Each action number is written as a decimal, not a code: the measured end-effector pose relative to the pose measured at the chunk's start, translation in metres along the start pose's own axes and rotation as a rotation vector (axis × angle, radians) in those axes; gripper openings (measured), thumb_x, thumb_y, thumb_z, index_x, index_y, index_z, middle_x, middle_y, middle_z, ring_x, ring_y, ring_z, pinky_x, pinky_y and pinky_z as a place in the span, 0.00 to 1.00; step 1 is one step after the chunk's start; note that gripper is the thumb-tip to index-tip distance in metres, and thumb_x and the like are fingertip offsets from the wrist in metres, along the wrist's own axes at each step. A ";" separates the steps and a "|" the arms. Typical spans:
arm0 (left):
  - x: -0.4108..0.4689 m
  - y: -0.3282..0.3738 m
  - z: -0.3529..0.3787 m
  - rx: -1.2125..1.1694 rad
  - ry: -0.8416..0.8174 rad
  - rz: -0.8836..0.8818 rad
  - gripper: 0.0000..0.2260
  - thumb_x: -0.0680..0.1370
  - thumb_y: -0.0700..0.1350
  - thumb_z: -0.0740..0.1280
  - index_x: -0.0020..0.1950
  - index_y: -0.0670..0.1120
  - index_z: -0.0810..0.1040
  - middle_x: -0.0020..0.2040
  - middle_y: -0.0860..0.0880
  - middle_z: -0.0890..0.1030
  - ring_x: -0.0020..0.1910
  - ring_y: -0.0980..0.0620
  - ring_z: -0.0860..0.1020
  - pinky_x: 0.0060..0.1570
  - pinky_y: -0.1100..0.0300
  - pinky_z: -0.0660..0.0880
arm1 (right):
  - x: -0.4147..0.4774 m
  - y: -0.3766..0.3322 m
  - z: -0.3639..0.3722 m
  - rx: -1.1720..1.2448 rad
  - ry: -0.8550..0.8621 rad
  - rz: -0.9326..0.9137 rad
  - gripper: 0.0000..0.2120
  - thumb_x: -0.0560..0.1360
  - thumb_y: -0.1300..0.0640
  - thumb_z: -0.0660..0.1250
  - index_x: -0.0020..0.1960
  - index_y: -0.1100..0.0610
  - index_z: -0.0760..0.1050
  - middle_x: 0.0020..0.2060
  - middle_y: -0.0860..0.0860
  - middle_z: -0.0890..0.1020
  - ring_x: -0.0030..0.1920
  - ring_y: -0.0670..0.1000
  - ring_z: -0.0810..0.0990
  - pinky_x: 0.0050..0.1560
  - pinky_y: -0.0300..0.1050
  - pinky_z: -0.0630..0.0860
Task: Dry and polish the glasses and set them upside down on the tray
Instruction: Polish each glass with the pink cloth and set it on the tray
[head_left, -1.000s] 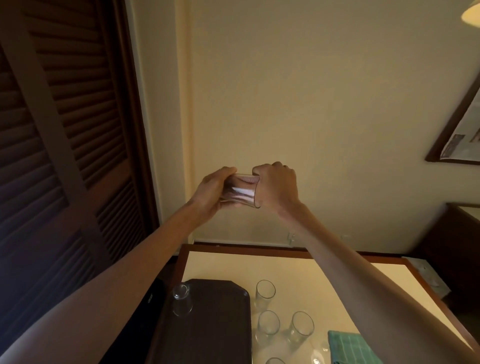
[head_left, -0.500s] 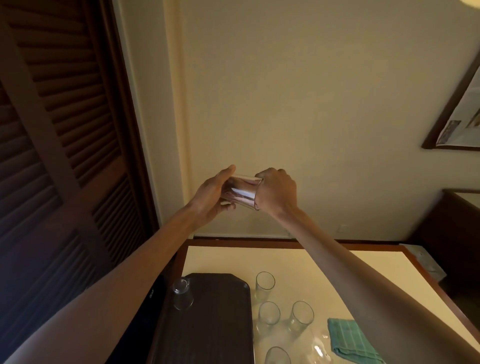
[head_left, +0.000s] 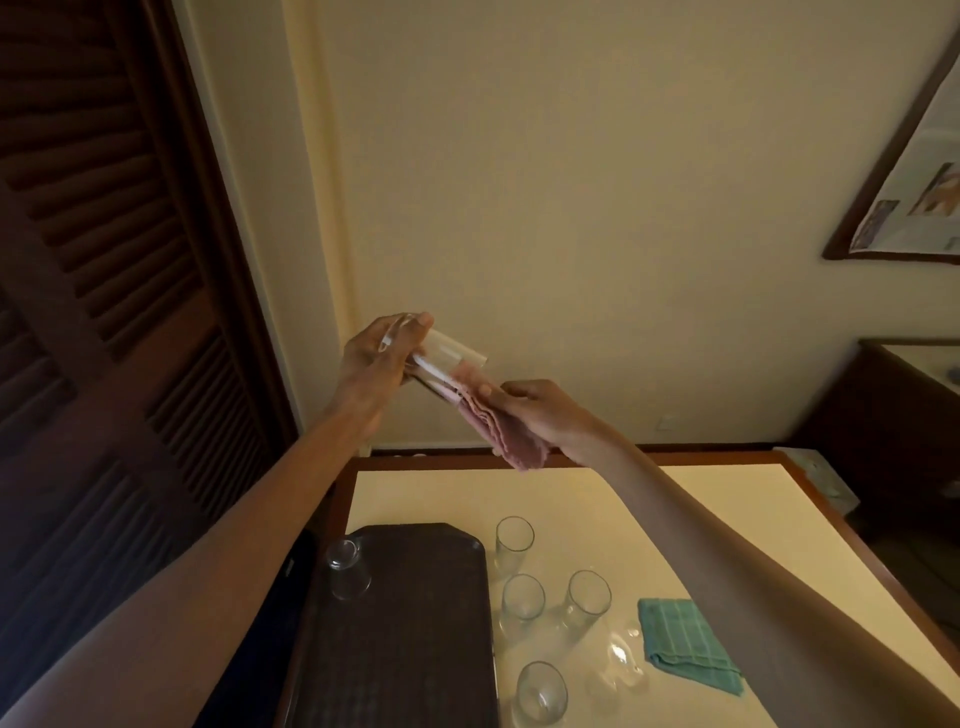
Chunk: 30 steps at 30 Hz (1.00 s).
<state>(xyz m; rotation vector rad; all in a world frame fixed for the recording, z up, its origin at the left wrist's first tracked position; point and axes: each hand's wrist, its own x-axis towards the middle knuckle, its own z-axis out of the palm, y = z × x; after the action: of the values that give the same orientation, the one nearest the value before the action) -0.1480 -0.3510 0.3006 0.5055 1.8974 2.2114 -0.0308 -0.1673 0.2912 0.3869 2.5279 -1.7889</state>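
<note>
- Head view looks down over both arms, which reach out above a pale bench (head_left: 675, 509) with a dark wooden rim.
- Left hand (head_left: 374, 364) is curled round the base end of the held glass (head_left: 447, 358), thumb on top and fingers beneath, gripping it high in the air above the bench's far edge.
- That glass is tilted, with its open mouth pointing right and slightly down toward the other hand.
- Right hand (head_left: 540, 410) pinches a folded pink cloth (head_left: 498, 426) between thumb and fingers. The cloth's upper end meets the mouth of the held glass, and the rest hangs below the hand.
- How far the cloth reaches inside the glass cannot be told.
- Dark tray (head_left: 415, 623) lies on the near left part of the bench, and an upturned glass (head_left: 347, 571) stands mouth down at its far left corner.
- Four more glasses stand upright on the bench, just right of the tray: the far glass (head_left: 514, 543), the middle-left glass (head_left: 522, 600), the middle-right glass (head_left: 587, 597) beside it, and the near glass (head_left: 540, 693).
- Wet patches (head_left: 618, 654) shine on the bench between these glasses and a folded green cloth (head_left: 685, 644), which lies flat to their right.
- Dark louvred door (head_left: 104, 260) fills the left side, a framed picture (head_left: 904, 171) hangs on the cream wall at upper right, and a dark cabinet (head_left: 883, 415) stands at far right.
</note>
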 end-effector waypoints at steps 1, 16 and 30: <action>0.000 -0.011 -0.002 0.010 0.021 -0.020 0.15 0.72 0.59 0.75 0.54 0.53 0.82 0.51 0.46 0.83 0.50 0.50 0.83 0.53 0.55 0.82 | -0.002 0.014 0.000 -0.012 -0.011 0.001 0.23 0.74 0.39 0.69 0.51 0.60 0.81 0.43 0.58 0.85 0.42 0.57 0.84 0.47 0.55 0.79; -0.045 -0.236 -0.018 0.592 -0.048 -0.173 0.19 0.72 0.54 0.80 0.59 0.49 0.81 0.56 0.52 0.84 0.57 0.53 0.81 0.56 0.56 0.79 | 0.001 0.207 0.020 0.352 0.278 0.372 0.12 0.80 0.50 0.66 0.55 0.59 0.79 0.50 0.56 0.83 0.52 0.58 0.82 0.56 0.55 0.78; -0.060 -0.303 0.013 0.898 -0.353 -0.225 0.24 0.71 0.45 0.81 0.63 0.50 0.77 0.58 0.50 0.82 0.56 0.50 0.80 0.58 0.49 0.81 | 0.021 0.214 0.024 0.817 0.336 0.464 0.13 0.81 0.47 0.63 0.51 0.55 0.80 0.44 0.50 0.86 0.47 0.49 0.85 0.52 0.43 0.77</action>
<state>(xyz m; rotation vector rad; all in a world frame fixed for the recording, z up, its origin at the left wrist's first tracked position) -0.1117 -0.3098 -0.0040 0.6909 2.4803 0.9555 -0.0091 -0.1187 0.0818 1.2448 1.4874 -2.5781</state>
